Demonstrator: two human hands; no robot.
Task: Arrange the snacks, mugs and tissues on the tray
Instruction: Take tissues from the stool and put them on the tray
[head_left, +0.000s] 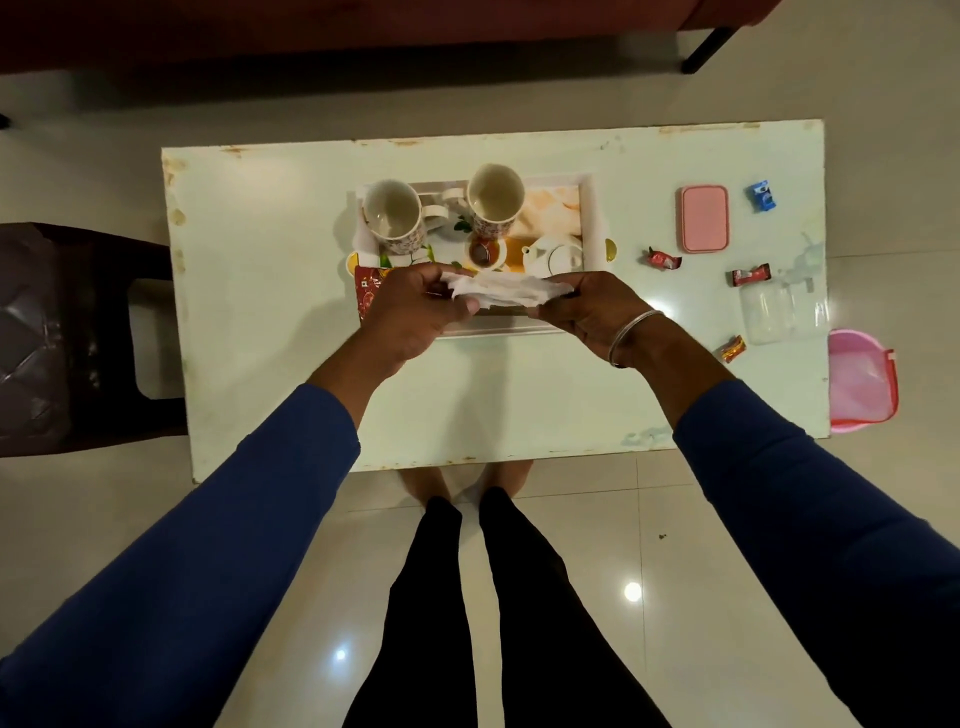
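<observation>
Both hands, left hand (415, 306) and right hand (592, 312), pinch opposite ends of a crumpled white paper tissue (501, 291), long axis left-to-right, directly above the printed rectangular tray (592, 208).

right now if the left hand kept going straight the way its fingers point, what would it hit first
The left hand points right, along the tissue it pinches, so it would most likely meet the right hand gripping the other end. Both seem level above the tray, though depth is hard to judge.

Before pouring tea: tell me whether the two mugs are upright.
Upright: both mugs stand on the tray, open mouths up.
</observation>
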